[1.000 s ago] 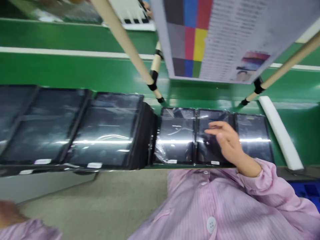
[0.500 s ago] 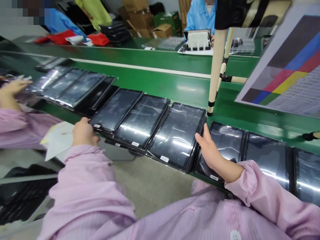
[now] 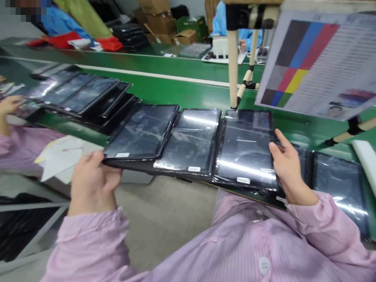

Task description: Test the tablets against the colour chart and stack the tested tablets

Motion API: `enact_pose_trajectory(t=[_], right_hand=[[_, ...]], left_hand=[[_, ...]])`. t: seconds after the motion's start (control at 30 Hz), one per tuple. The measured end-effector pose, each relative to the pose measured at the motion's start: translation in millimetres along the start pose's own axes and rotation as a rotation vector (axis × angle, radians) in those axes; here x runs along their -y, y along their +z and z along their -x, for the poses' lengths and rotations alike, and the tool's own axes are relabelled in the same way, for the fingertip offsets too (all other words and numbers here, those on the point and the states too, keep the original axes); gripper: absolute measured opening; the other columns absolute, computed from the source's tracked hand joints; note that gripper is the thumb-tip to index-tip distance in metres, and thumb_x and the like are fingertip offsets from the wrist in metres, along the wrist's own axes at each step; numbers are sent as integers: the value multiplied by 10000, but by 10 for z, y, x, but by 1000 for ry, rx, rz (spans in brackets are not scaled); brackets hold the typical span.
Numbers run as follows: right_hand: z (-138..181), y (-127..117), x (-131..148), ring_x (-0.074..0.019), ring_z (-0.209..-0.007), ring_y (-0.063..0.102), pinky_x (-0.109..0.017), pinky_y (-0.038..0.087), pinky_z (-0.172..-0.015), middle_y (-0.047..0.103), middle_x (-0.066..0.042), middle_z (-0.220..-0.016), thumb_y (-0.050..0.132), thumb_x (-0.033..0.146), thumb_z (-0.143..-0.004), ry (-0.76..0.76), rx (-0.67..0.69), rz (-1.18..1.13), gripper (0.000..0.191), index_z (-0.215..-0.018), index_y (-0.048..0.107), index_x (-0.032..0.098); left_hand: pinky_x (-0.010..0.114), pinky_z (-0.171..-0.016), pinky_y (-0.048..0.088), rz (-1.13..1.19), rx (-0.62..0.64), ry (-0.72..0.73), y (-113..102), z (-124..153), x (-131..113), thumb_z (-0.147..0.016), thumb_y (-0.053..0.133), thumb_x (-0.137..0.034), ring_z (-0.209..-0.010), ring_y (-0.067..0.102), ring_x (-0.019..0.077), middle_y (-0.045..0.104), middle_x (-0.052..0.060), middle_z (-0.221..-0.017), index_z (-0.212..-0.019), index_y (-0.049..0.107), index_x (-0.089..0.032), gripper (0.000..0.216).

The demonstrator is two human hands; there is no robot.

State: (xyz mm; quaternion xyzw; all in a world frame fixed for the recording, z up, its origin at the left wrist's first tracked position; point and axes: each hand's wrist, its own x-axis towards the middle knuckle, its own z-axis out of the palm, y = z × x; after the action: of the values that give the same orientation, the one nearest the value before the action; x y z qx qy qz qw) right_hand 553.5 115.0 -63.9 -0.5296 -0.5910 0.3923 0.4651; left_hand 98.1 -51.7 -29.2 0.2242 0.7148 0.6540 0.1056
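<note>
Between my two hands is a close row of three tablets with dark screens: a left tablet [image 3: 141,131], a middle tablet [image 3: 189,139] and a right tablet [image 3: 246,147]. Each has a small white label at its near edge. My left hand [image 3: 95,180] grips the row's near left corner, thumb above and fingers curled beneath. At the opposite end, my right hand [image 3: 289,162] clasps the right tablet's outer edge, its underside fingers hidden. A dark layer shows under the left part; I cannot tell whether it is a tray. Another tablet [image 3: 339,188] lies right of my right hand.
More stacked tablets [image 3: 89,94] lie left on the green bench [image 3: 164,88]. A pipe post [image 3: 233,68] and a hanging colour chart [image 3: 311,66] stand beyond my right hand. A co-worker's hand [image 3: 10,105] is at far left, near papers [image 3: 63,154]. People work across the bench.
The row of three tablets has shifted right with both my hands, over part of the right-hand tablets. Its left end appears raised and closer to me. My view has turned slightly right.
</note>
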Motion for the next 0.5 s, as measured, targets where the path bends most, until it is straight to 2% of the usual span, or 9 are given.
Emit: enact_pose_trajectory(t=[0.07,0.13,0.2,0.27,0.37,0.43,0.5], right_hand=[[152,-634,-58,-338,-1246,712,-627,585,-1065,684,-142,-1471,726,541,-875,84,-101,16,716,-1526,616,263],[293,-1301,-120,-360,-1312,689,-629,567,-1099,670,-127,-1501,777,507,-856,124,-222,76,653,-1466,678,296],[406,-1930,-216,-351,-1422,626,-609,501,-1192,657,-67,-1529,775,472,-877,98,-278,140,549,-1416,710,390],[494,-2445,-379,-345,-1471,585,-597,472,-1224,657,-18,-1529,748,458,-913,104,-313,161,484,-1394,707,478],[594,-2904,-757,-386,-1457,590,-629,521,-1166,672,-31,-1508,743,452,-923,142,-342,166,475,-1395,703,484],[643,-3005,-1038,-413,-1443,598,-651,525,-1157,692,-63,-1480,769,450,-898,141,-354,172,468,-1364,731,439],[671,-2998,-1261,-409,-1425,616,-655,480,-1207,711,-78,-1452,783,461,-877,137,-377,158,463,-1336,750,407]], left_hand=[[308,-900,633,94,103,-70,156,385,-32,-727,835,-440,-855,691,148,751,-45,-818,-787,658,-231,281],[288,-833,651,184,206,-154,347,784,-102,-623,942,-467,-834,704,151,800,-36,-908,-943,793,-253,412],[323,-793,677,255,298,-245,571,1157,-170,-515,1027,-484,-814,726,174,830,-16,-987,-1083,836,-278,634],[394,-831,694,287,397,-314,822,1469,-180,-479,1054,-489,-849,760,213,838,17,-1081,-1130,840,-293,712],[475,-957,670,270,552,-364,1194,1783,-30,-559,1017,-485,-1014,784,278,816,69,-1213,-1200,816,-292,699],[520,-1024,638,160,613,-317,1376,1888,136,-655,921,-520,-1133,767,314,793,104,-1272,-1278,773,-273,686],[578,-1096,588,-7,635,-232,1462,1922,266,-717,804,-515,-1239,730,350,765,142,-1326,-1317,738,-241,663]])
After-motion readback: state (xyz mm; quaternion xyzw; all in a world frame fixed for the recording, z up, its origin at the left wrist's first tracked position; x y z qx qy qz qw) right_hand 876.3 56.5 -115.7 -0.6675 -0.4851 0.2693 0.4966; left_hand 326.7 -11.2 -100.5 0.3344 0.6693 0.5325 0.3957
